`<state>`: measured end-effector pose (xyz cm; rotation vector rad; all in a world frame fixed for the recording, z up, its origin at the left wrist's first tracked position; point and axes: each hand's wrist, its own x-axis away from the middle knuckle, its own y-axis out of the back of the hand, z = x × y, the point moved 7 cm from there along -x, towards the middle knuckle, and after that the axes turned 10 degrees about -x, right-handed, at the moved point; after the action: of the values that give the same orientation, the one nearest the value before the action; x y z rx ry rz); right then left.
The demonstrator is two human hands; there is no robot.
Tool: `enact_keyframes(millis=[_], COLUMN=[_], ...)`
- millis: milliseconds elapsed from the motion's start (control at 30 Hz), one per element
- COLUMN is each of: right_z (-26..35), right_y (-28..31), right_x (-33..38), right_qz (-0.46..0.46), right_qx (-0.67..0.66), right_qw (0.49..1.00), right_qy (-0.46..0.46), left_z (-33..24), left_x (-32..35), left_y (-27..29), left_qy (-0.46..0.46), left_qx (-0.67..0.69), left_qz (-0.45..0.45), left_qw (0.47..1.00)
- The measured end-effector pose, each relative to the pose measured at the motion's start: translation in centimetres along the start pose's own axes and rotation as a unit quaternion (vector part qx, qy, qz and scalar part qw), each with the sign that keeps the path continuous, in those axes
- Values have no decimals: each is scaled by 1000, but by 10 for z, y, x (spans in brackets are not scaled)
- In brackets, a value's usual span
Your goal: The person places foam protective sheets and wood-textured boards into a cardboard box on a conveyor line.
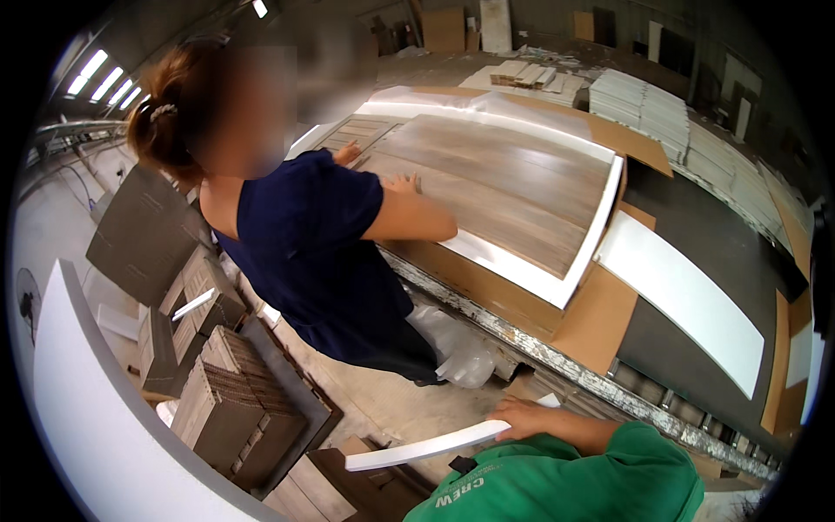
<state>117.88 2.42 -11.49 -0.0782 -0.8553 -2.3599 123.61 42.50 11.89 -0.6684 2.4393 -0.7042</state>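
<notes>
My right hand [519, 418] is closed on a long, narrow white strip [417, 451], probably foam, in front of my green shirt [557, 487]. The strip reaches left past my chest, and a short end shows beyond my fingers. My left hand does not appear. At the left edge rises a large curved-looking white panel [96, 409]; what supports it is hidden. Across from me, a person in a dark blue shirt [304, 226] leans over wood-grain panels [496, 183] framed by white edging in a cardboard box [487, 274]. One of that person's hands [402, 184] rests on the panels.
A roller conveyor [557, 352] with a worn metal rail runs diagonally beyond me. On it lie a white sheet [683, 296] and cardboard [600, 317]. Brown panel stacks [235, 418] stand on the floor at left. White stacks [644, 117] line the far side.
</notes>
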Motion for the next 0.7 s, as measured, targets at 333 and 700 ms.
enact_keyframes(millis=[333, 700], right_z=[29, 33], right_y=[76, 133], right_x=[-32, -59], right_qz=[53, -110], right_qx=[-228, -548], right_qw=[968, 829], right_qy=[86, 31], left_z=[-22, -38], left_x=[17, 2], left_y=[-7, 1], left_qy=[-102, -222], left_qx=[-46, -112], left_qz=[-72, -129], left_qw=[991, 960])
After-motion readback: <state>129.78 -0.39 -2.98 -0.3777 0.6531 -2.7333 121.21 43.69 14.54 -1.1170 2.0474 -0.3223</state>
